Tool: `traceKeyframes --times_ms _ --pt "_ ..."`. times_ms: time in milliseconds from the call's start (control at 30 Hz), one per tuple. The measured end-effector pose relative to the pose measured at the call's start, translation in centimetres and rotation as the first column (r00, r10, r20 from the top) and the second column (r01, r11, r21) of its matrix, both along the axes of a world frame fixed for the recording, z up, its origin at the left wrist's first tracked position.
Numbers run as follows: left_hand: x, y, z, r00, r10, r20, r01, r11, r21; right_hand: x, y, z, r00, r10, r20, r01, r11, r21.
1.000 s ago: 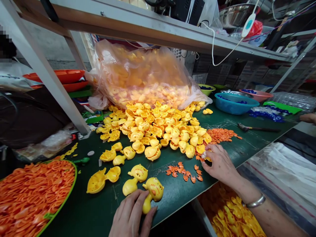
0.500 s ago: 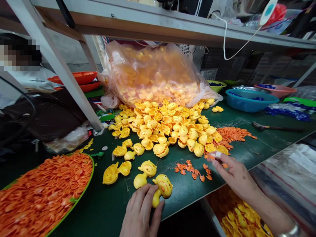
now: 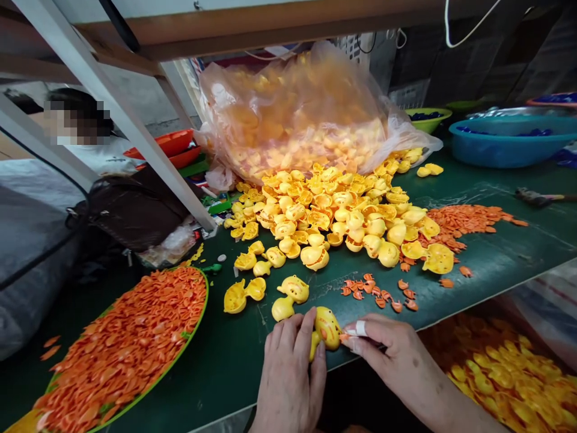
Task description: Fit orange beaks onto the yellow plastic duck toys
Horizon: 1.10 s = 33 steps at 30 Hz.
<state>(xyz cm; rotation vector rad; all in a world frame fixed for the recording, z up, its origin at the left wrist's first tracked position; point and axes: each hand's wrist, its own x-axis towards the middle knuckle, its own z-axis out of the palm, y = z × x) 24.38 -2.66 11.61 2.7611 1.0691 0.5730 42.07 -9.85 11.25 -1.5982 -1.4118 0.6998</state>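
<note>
My left hand (image 3: 288, 370) curls over a yellow plastic duck shell (image 3: 328, 328) near the table's front edge, its fingers pressed round the narrower part. Between the thumb and taped index finger of my right hand (image 3: 394, 352) is a small orange plastic piece (image 3: 345, 337), held against the shell's right edge. Another yellow shell (image 3: 294, 288) lies just beyond my left fingers, with an opened-out shell (image 3: 235, 297) to its left. Several loose orange pieces (image 3: 369, 288) are scattered beyond my right hand.
A large heap of yellow shells (image 3: 315, 210) spills from a clear plastic bag (image 3: 293, 114). A green-rimmed tray (image 3: 205, 300) of orange pieces is at left; an orange pile (image 3: 469, 219) lies right. Blue basin (image 3: 505, 144) stands back right. More shells (image 3: 518, 373) fill a container below the edge.
My right hand has moved left from the loose orange pieces to the duck shell, bringing an orange piece. My left hand keeps its hold. The view has shifted left and down.
</note>
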Motion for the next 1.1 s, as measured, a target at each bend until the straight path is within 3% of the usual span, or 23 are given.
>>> traceKeyframes --times_ms 167,400,667,833,967,1100 --pt "-0.1 -0.1 -0.2 1.000 0.011 -0.023 -0.010 1.000 0.012 -0.2 0.0 -0.1 0.995 -0.091 0.031 0.088 0.993 0.074" --pt "-0.1 -0.1 -0.4 0.999 0.016 -0.030 -0.015 0.999 0.029 -0.6 0.5 0.2 0.995 -0.075 0.061 0.067 0.990 0.127" --pt "-0.1 -0.2 -0.4 0.999 0.000 -0.045 0.000 1.000 -0.003 -0.4 0.9 0.2 0.996 -0.022 0.090 0.014 0.997 0.081" --pt "0.0 -0.2 -0.1 0.998 -0.042 -0.053 0.042 0.999 -0.004 0.0 1.6 0.7 0.988 -0.010 0.157 0.014 1.000 -0.024" --pt "-0.1 -0.3 0.0 0.993 -0.109 -0.054 0.110 0.994 0.021 0.4 2.4 1.7 0.933 0.066 0.353 -0.013 0.988 -0.151" --pt "-0.1 -0.2 -0.1 0.993 -0.096 -0.063 0.099 0.994 0.045 0.6 2.8 2.0 0.749 0.243 0.616 -0.156 0.969 -0.193"
